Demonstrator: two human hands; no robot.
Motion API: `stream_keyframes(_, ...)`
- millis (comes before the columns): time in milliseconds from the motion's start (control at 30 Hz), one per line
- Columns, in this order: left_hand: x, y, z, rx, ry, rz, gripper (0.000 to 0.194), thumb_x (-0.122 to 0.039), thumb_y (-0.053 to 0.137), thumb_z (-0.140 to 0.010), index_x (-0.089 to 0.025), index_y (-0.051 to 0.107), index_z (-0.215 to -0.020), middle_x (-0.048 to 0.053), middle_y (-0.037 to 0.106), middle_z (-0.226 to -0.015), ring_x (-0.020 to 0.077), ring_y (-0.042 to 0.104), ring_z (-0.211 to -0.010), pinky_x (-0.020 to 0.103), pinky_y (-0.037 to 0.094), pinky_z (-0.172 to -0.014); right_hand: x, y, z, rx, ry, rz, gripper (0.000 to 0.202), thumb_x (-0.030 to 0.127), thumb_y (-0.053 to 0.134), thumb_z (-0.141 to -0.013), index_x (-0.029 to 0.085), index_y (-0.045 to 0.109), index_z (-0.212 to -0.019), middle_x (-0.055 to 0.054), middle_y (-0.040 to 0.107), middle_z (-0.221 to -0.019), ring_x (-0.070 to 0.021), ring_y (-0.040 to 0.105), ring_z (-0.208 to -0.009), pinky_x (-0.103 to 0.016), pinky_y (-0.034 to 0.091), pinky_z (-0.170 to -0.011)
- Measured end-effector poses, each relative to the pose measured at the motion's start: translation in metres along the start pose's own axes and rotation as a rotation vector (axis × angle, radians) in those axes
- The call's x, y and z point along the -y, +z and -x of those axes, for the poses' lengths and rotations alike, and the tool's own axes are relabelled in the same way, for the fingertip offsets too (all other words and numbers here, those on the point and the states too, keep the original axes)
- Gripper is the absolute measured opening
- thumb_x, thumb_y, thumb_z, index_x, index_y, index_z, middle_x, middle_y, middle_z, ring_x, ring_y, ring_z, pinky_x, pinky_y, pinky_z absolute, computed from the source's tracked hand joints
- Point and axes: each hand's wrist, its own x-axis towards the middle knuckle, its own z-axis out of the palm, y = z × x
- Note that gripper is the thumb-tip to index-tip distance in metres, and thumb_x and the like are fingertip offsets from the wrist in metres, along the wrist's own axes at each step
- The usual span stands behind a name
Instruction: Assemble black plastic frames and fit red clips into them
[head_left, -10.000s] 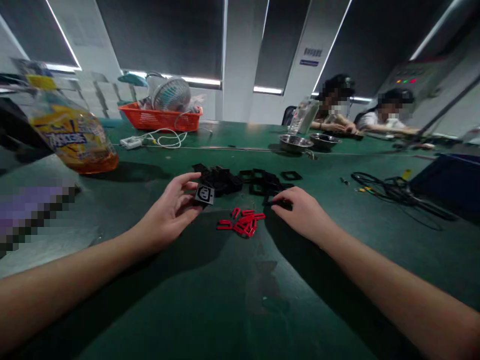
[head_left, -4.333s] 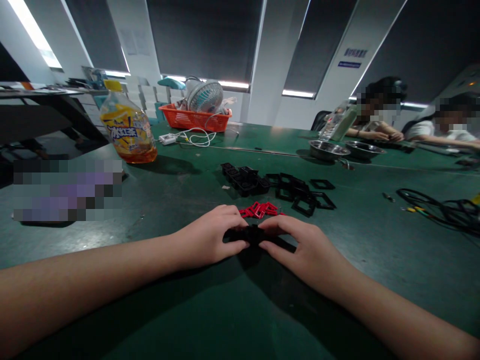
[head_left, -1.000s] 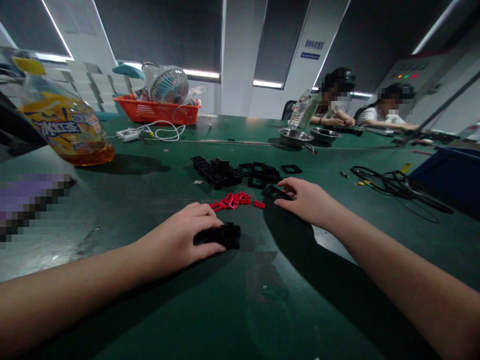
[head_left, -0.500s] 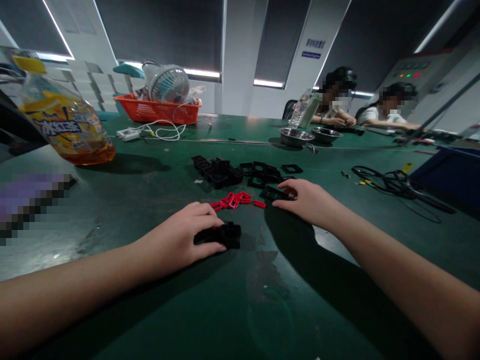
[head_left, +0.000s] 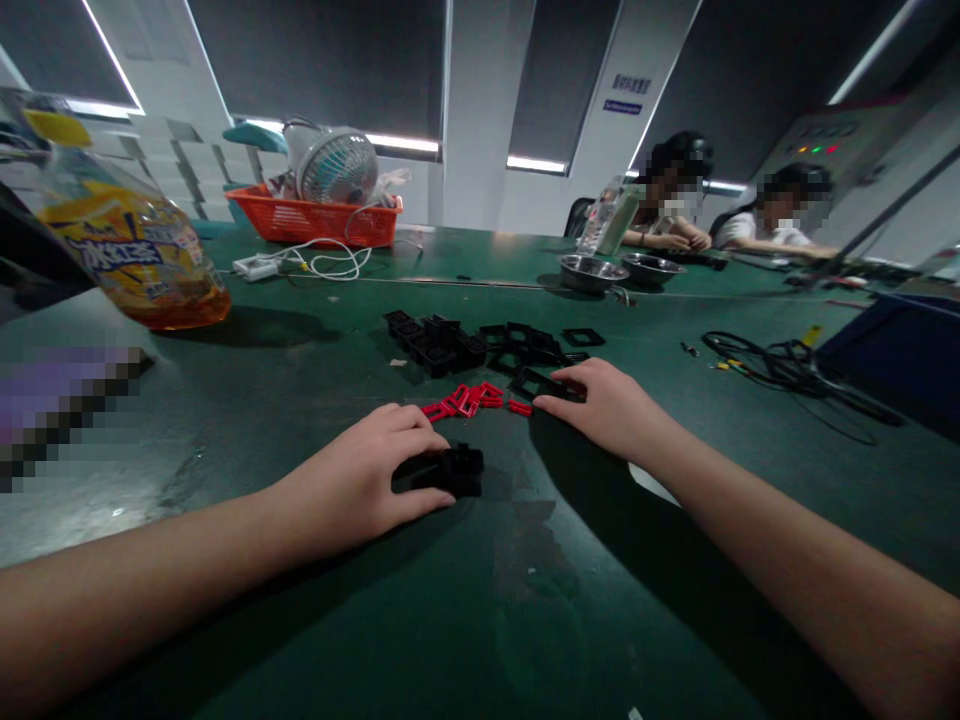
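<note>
My left hand (head_left: pixel 390 465) is closed around a black block-like part (head_left: pixel 461 470) resting on the green table (head_left: pixel 480 600). To the right, my right hand (head_left: pixel 600 395) grips a flat black frame (head_left: pixel 540 385) between thumb and fingers, at the near edge of a group of black frames (head_left: pixel 529 343). Small red pieces (head_left: pixel 469 400) lie in a loose pile between the hands, and a single red piece (head_left: pixel 520 408) sits just left of my right fingertips. Behind the red pile is a cluster of black block-like parts (head_left: pixel 435 345).
A drink bottle (head_left: pixel 142 250) and a pixelated purple object (head_left: pixel 60 400) are at left. Further back stand an orange basket (head_left: pixel 322 222) with a fan, a white cable (head_left: pixel 330 262) and metal bowls (head_left: pixel 592 273). Black cables (head_left: pixel 795 370) lie right. Two people sit at the back right.
My right hand has shifted slightly left, and the black frame at its fingers has moved left a little with it. My left hand is nearly unmoved.
</note>
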Motion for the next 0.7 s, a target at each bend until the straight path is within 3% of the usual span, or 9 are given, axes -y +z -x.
stream_keyframes(333,-0.002,-0.002,0.002,-0.007,-0.023,-0.015,0.022,-0.031,0.068,-0.086,-0.018,0.068,-0.104,0.008,0.063,-0.103,0.025,0.056,-0.098,0.042,0.049,-0.09,-0.005,0.008,0.007,-0.109,-0.054,-0.089,0.04,0.043,0.063,-0.083,0.014,0.075,-0.107,-0.015,0.068,-0.105,-0.0312,0.064,-0.099,-0.049,0.052,-0.091)
stream_keyframes(700,-0.004,-0.005,-0.001,0.03,-0.042,0.006,0.021,-0.027,0.071,-0.084,-0.02,0.068,-0.104,0.007,0.065,-0.104,0.0246,0.058,-0.098,0.041,0.05,-0.088,-0.009,0.008,0.009,-0.076,-0.056,-0.151,0.04,0.045,0.062,-0.081,0.019,0.072,-0.111,-0.016,0.066,-0.111,-0.0348,0.064,-0.105,-0.057,0.051,-0.094)
